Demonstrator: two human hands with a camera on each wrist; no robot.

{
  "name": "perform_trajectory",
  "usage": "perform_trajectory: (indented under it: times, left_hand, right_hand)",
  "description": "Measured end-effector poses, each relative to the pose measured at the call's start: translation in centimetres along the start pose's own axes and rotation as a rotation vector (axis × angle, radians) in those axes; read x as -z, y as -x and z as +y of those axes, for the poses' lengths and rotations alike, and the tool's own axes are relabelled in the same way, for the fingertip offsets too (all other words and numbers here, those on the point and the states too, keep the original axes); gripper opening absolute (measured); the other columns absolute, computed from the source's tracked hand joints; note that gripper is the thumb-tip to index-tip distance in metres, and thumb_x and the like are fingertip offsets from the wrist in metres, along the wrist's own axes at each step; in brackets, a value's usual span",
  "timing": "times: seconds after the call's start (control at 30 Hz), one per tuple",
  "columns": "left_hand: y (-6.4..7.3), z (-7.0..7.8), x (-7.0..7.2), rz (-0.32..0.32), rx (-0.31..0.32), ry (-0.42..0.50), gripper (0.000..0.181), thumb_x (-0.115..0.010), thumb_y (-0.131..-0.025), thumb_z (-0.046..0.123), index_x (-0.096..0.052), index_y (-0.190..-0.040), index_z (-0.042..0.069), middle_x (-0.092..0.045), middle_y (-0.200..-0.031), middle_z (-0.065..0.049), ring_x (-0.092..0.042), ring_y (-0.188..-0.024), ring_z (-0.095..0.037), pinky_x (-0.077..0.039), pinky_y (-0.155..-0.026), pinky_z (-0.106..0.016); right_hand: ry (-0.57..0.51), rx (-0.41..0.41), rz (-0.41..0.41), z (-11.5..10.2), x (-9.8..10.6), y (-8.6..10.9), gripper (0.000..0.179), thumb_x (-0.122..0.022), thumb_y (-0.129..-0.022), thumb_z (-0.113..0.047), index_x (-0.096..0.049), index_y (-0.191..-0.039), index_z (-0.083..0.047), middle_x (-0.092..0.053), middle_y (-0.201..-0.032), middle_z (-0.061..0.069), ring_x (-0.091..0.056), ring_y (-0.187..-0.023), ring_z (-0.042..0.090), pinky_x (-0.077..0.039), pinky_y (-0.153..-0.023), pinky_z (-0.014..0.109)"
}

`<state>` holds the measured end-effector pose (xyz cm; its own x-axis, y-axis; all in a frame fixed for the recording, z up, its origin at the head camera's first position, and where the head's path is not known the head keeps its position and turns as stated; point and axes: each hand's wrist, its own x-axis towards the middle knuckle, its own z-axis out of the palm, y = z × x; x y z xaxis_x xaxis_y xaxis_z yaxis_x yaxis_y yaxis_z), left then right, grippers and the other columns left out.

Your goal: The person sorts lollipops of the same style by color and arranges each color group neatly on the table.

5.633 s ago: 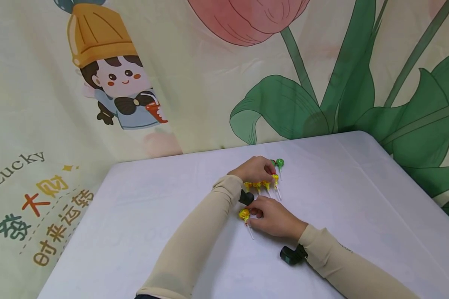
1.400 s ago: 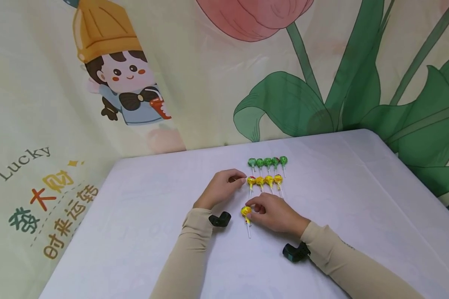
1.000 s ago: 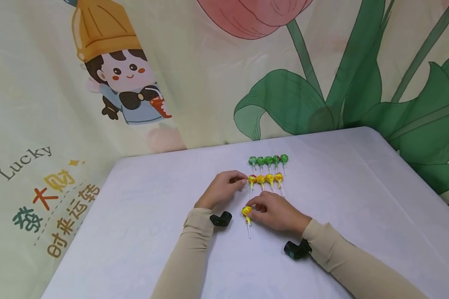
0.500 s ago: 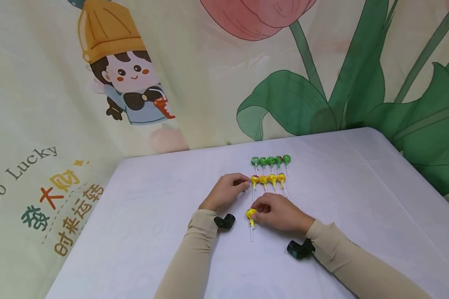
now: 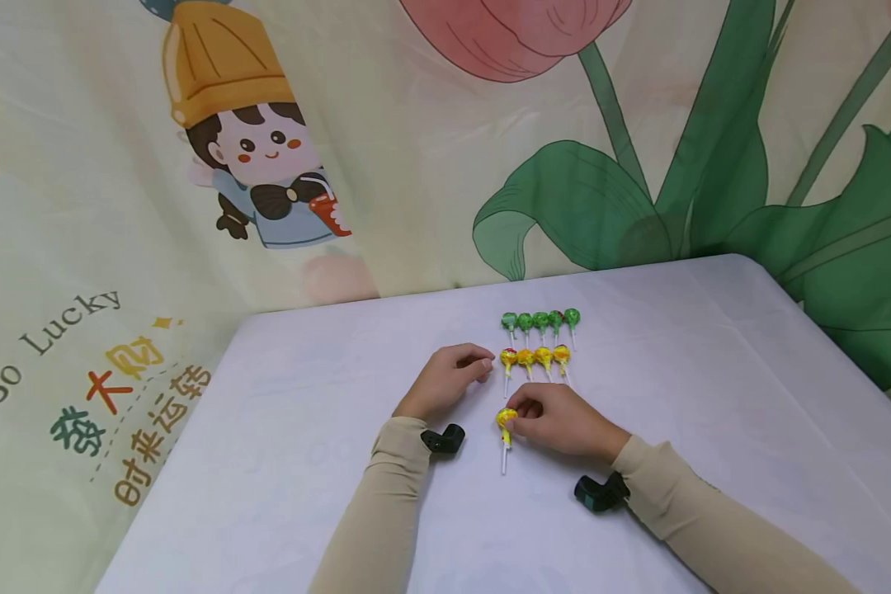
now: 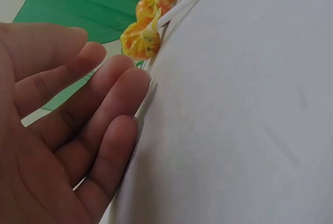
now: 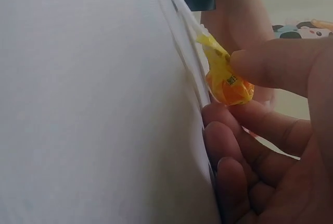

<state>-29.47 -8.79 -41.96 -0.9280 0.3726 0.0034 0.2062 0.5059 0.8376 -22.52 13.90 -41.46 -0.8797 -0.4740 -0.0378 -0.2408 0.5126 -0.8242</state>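
Note:
My right hand (image 5: 564, 419) pinches a yellow-wrapped lollipop (image 5: 506, 418) by its candy head, thumb against the wrapper, with its white stick toward me. In the right wrist view the wrapped head of this lollipop (image 7: 231, 86) sits between thumb and fingers, low over the cloth. Just beyond is a row of several yellow lollipops (image 5: 544, 356), sticks toward me. My left hand (image 5: 447, 379) rests left of that row, fingertips beside its leftmost lollipop (image 5: 508, 357). The left wrist view shows that hand's fingers (image 6: 122, 94) loosely bent, holding nothing, near a yellow lollipop (image 6: 140, 41).
Behind the yellow row lies a row of several green lollipops (image 5: 541, 320), sticks toward me. A white cloth covers the table (image 5: 327, 388). Its far edge meets a printed backdrop (image 5: 416, 165). A small black camera (image 5: 444, 439) is strapped at the left wrist, another camera (image 5: 601, 492) at the right.
Since the earliest frame my left hand has left the yellow row's right end and drawn back to its left side, uncovering both rows. The right hand keeps the lollipop, its stick now straighter toward me.

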Motion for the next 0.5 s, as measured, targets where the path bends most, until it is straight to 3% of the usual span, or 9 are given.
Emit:
perform_trajectory:
  times: [0.2,0.5]
  left_hand:
    - [0.19,0.26,0.0,0.011,0.02,0.033,0.023,-0.063,-0.101,0.03,-0.072,-0.117,0.016,-0.07,-0.095,0.0,-0.064,-0.09,-0.017,-0.049,-0.082,-0.036]
    - [0.46,0.37,-0.19,0.022,0.027,0.006,0.023,-0.062,-0.101,0.03,-0.072,-0.116,0.016,-0.07,-0.093,0.002,-0.064,-0.089,-0.016,-0.048,-0.083,-0.037]
  right_hand:
    - [-0.029,0.001,0.01,0.11,0.32,0.06,0.015,-0.074,-0.092,-0.021,-0.07,-0.106,-0.016,-0.065,-0.091,-0.005,-0.059,-0.085,0.016,-0.051,-0.077,0.032]
    - [-0.048,-0.025,0.019,-0.1,0.19,-0.06,0.016,-0.074,-0.092,-0.022,-0.069,-0.106,-0.016,-0.065,-0.094,-0.006,-0.06,-0.087,0.015,-0.052,-0.079,0.033]
